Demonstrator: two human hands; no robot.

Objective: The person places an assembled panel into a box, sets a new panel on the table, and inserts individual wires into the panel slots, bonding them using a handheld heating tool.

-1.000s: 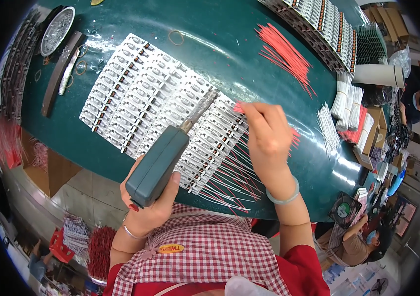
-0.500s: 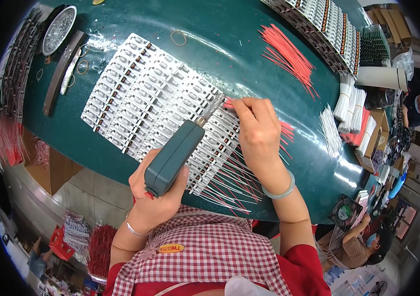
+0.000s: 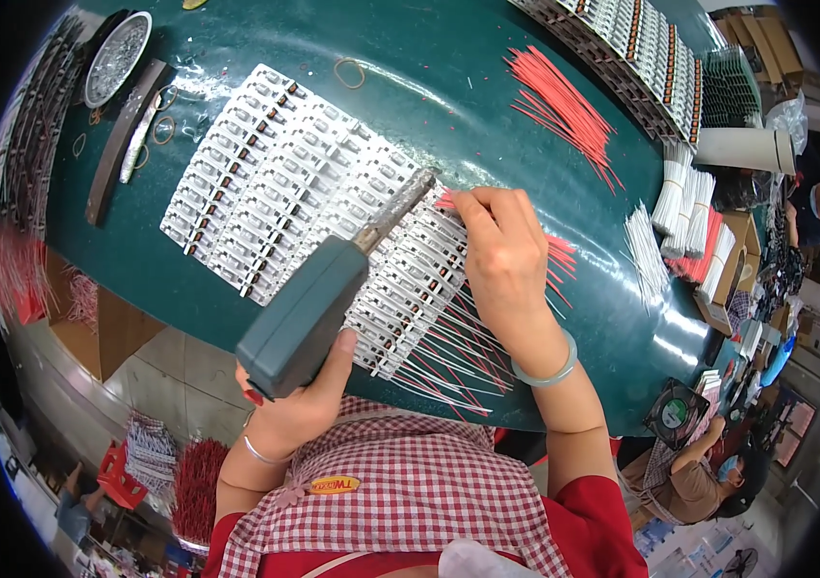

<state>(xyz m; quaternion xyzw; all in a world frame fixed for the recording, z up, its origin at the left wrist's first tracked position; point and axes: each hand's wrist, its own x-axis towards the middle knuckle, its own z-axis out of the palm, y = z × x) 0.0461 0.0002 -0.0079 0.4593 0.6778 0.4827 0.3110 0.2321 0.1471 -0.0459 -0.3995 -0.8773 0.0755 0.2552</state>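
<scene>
My left hand [image 3: 299, 409] grips the grey-green handle of a soldering iron [image 3: 318, 299]; its metal tip reaches a row of small white parts [image 3: 275, 188] laid out in a big sheet on the green table [image 3: 429, 106]. My right hand [image 3: 504, 255] rests on the sheet just right of the tip, fingers pinched on a thin red wire [image 3: 448, 200]. Red and white wires [image 3: 458, 356] fan out from the near rows toward me.
A loose bunch of red wires [image 3: 564, 111] lies at the far right, white wires [image 3: 646, 250] near the right edge. Racks of parts [image 3: 641, 48] line the back. A round metal dish [image 3: 116, 58] and dark bar [image 3: 121, 140] sit at the left.
The iron has swung up and forward so its tip now meets the row by my right fingers. My right hand has shifted slightly left along the sheet.
</scene>
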